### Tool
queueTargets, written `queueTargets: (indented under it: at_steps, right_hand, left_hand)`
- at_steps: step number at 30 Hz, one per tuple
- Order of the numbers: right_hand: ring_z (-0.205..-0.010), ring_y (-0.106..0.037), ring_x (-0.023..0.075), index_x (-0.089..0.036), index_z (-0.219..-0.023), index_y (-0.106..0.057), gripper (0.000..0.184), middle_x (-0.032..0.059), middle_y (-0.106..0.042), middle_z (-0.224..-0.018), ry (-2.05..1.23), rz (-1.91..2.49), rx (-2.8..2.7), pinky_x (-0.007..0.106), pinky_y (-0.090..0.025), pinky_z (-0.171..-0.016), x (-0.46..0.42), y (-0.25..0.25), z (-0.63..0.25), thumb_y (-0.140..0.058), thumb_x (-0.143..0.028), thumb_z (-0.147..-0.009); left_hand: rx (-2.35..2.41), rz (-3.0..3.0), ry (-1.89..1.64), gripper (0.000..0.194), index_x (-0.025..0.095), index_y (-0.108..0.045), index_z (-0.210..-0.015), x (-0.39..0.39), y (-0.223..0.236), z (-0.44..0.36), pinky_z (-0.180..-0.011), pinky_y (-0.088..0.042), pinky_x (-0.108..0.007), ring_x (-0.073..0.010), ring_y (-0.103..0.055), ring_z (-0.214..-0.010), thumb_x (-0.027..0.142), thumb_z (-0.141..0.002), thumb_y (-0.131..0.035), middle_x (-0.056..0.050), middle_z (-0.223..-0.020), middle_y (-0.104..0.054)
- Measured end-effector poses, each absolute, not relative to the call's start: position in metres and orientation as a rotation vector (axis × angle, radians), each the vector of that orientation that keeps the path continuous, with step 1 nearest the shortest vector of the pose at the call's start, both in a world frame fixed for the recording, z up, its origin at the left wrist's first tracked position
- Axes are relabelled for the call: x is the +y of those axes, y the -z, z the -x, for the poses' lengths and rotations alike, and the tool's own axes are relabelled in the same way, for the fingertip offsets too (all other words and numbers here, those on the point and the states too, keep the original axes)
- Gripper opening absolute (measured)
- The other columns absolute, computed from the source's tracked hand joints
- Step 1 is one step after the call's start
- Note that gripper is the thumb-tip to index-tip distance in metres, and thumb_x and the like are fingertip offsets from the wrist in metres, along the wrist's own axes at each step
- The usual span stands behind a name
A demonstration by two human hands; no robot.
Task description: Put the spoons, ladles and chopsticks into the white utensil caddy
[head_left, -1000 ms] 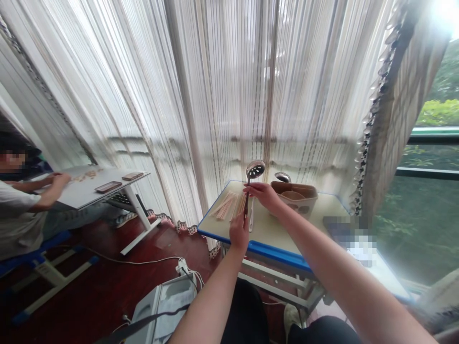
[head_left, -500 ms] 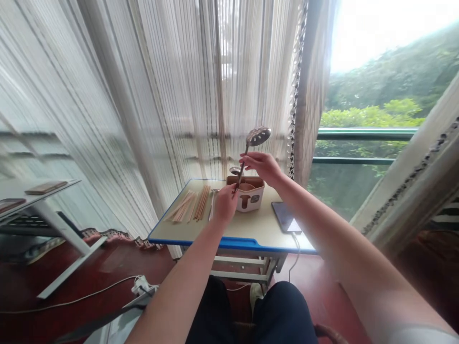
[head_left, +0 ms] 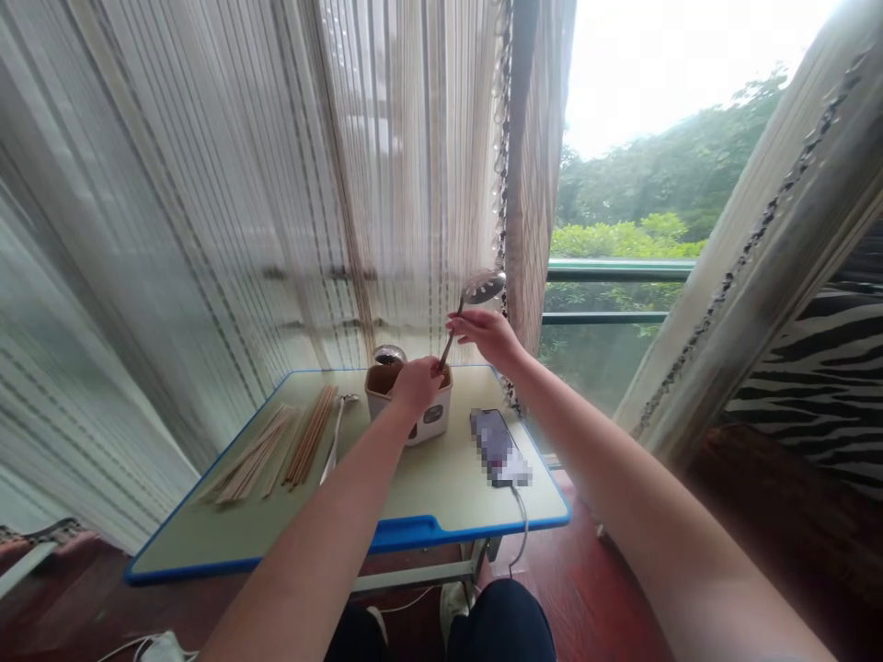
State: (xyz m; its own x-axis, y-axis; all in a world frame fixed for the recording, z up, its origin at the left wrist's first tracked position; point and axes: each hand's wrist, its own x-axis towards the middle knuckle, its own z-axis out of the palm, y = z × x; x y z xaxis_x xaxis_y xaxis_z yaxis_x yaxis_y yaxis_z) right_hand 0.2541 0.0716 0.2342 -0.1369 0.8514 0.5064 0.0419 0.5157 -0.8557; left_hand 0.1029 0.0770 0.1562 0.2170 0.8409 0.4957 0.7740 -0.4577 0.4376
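Note:
Both my hands are closed on a metal slotted ladle [head_left: 484, 287], held tilted above the table with its holed bowl at the top. My right hand [head_left: 488, 333] pinches the handle just below the bowl. My left hand [head_left: 417, 384] grips the lower part of the handle, in front of a white utensil holder [head_left: 433, 425] with a brown inside. Out of the holder's back left rises another ladle [head_left: 390, 355]. My left hand and forearm hide part of the holder's front.
Left of the holder lie a metal spoon-like utensil [head_left: 338, 434], a bundle of brown chopsticks [head_left: 310, 437] and several paler sticks [head_left: 255, 455]. A phone [head_left: 495, 446] with a cable rests at the table's right. The table [head_left: 414, 496] has a blue edge; curtains [head_left: 290, 184] hang behind.
My view has turned to the right, so the table appears further left. The slotted ladle stays in both hands and has moved a little to the right relative to the holder.

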Motion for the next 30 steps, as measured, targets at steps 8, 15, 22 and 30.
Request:
queueTargets:
  at_steps: [8, 15, 22, 30]
  right_hand:
    - [-0.070, -0.060, 0.0131, -0.015, -0.085, -0.069, 0.033, 0.0050, -0.068, -0.076, -0.892, 0.873, -1.552, 0.026, -0.048, -0.060, 0.106, -0.199, -0.268, -0.070, -0.038, -0.062]
    - [-0.072, -0.061, 0.0141, -0.014, -0.087, -0.069, 0.035, 0.0067, -0.068, -0.078, -0.945, 0.871, -1.498, 0.027, -0.049, -0.064, 0.125, -0.183, -0.274, -0.072, -0.037, -0.060]
    - [-0.071, -0.061, 0.0141, -0.012, -0.091, -0.069, 0.040, 0.0081, -0.068, -0.079, -0.985, 0.840, -1.481, 0.028, -0.050, -0.067, 0.137, -0.169, -0.274, -0.071, -0.039, -0.061]
    - [-0.075, -0.062, 0.0154, -0.017, -0.088, -0.071, 0.037, 0.0043, -0.070, -0.081, -0.999, 0.890, -1.474, 0.032, -0.047, -0.074, 0.138, -0.151, -0.271, -0.072, -0.039, -0.057]
  left_hand:
    - [1.483, -2.318, -0.936, 0.019, 0.022, -0.067, -0.088, 0.101, -0.140, -0.111, -0.069, -0.042, -0.023, -0.0146, -0.059, -0.074, 0.028, -0.073, -0.057, -0.001, -0.082, -0.069]
    - [1.641, -2.358, -0.760, 0.019, 0.022, -0.071, -0.082, 0.112, -0.139, -0.110, -0.067, -0.042, -0.025, -0.0186, -0.060, -0.077, 0.030, -0.069, -0.059, -0.004, -0.082, -0.069]
    - [1.571, -2.253, -0.648, 0.019, 0.020, -0.071, -0.078, 0.120, -0.142, -0.106, -0.060, -0.042, -0.025, -0.0173, -0.060, -0.065, 0.032, -0.068, -0.059, -0.003, -0.071, -0.069]
    - [1.624, -2.254, -0.820, 0.016, 0.023, -0.072, -0.080, 0.121, -0.132, -0.110, -0.071, -0.045, -0.026, -0.0181, -0.062, -0.078, 0.028, -0.070, -0.060, -0.002, -0.082, -0.070]
